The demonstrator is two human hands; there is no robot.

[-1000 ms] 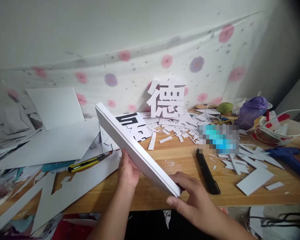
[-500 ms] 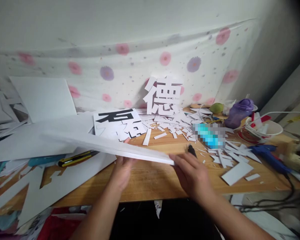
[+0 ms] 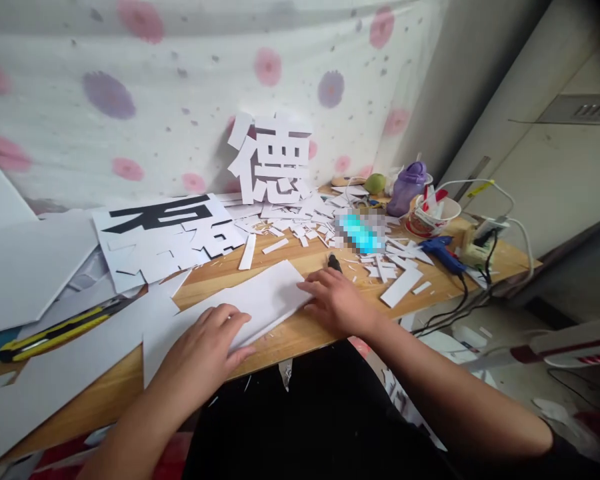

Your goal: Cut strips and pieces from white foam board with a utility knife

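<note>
A white sheet of foam board lies on the wooden table in front of me. My left hand rests on its near edge, thumb apart from the fingers. At its right end, my right hand touches the board with fingers stretched out. Just beyond the right hand is a black-tipped tool, partly hidden behind the fingers. Left of the board lies a yellow and black utility knife. Farther back, a sheet with a black printed character has white cut-outs on it.
A white cut-out character leans against the flowered cloth. White scraps cover the table's back. A blue glue gun, a purple bottle and a paper tub stand at right. Large white boards sit at left.
The board has gone from held up and tilted in both hands to lying on the table. Both hands now rest on it from above. My view has turned right and down.
</note>
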